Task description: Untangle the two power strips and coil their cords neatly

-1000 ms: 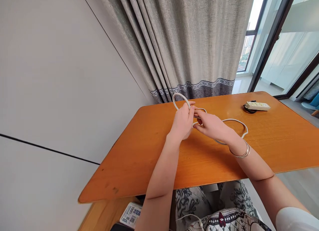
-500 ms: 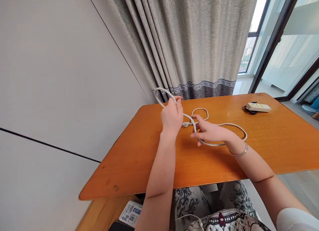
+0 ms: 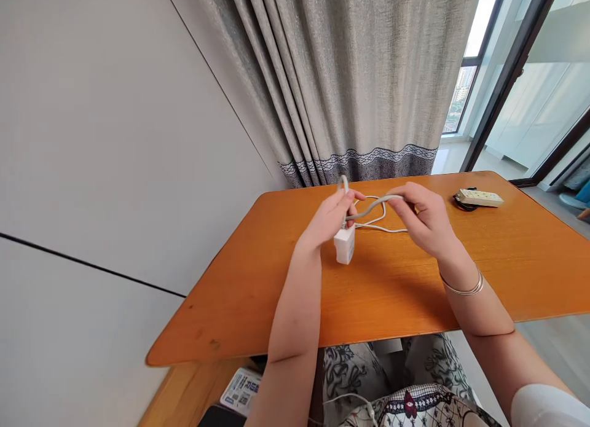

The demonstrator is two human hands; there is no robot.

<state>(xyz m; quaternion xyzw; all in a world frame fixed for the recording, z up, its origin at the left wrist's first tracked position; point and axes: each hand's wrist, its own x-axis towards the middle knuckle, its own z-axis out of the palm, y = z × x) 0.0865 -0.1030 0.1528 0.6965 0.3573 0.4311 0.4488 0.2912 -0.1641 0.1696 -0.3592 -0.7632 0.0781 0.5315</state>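
A loop of white cable is gripped in my left hand, over the middle of the table. Just below those fingers hangs a white box-shaped block joined to the cable; its exact kind does not show. My right hand pinches the cable farther right, between thumb and fingers, and a slack stretch runs from one hand to the other. More white cable lies on the table behind and between my hands. The plug is hidden from this angle.
The orange-brown wooden table has a white power strip with a black cord at its far right. A grey curtain hangs behind, and a pale wall rises on the left. Below the front edge is a printed box.
My right hand has moved right and up along the cable, closing on it. My left hand has turned and shifted right, bringing the white block into view. The cable loop there now stands narrower.
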